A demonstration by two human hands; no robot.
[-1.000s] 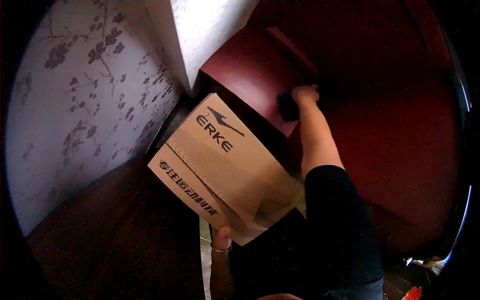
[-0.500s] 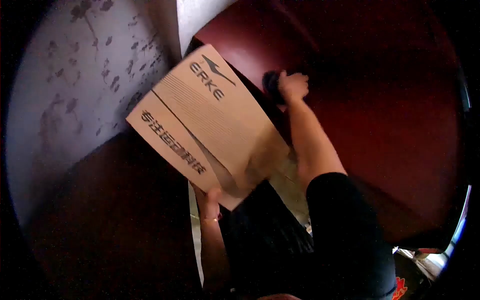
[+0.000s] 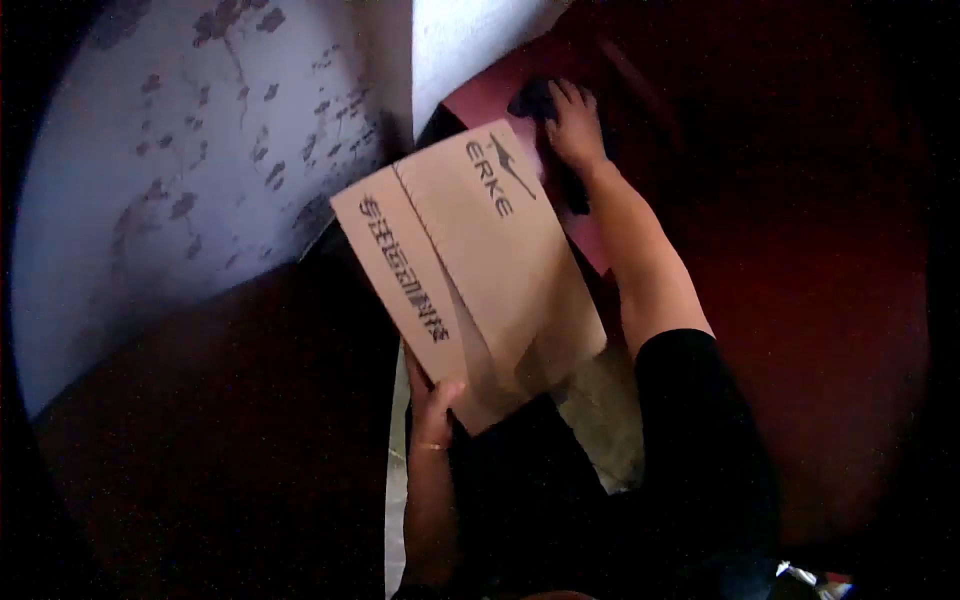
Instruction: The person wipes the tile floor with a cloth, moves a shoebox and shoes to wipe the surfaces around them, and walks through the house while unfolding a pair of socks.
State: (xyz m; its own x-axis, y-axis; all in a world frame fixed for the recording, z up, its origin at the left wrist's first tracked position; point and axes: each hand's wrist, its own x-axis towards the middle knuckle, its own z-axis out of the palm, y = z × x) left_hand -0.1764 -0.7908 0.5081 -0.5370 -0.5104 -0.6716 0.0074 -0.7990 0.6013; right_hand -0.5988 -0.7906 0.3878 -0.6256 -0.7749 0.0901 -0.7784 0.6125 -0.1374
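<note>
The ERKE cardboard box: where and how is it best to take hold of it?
Probably by the near end of its long left edge, coming from the left, where the left hand holds it. The ERKE cardboard box is broad and lies slanted, with this corner toward the person, so thumb over the edge seems natural.

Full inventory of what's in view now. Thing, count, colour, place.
ERKE box: 1, tan, centre, tilted
wad, likely cloth: 1, dark, at the right hand
surface under wad: 1, red, upper middle
floral wall: 1, grey, upper left
wall edge: 1, white, top middle
panel: 1, dark brown, lower left
floor patch: 1, greyish, below box
bracelet: 1, gold-toned, left wrist
sleeve: 1, black, right arm
left hand: 1, bare, box's lower edge
right hand: 1, bare, on wad
</note>
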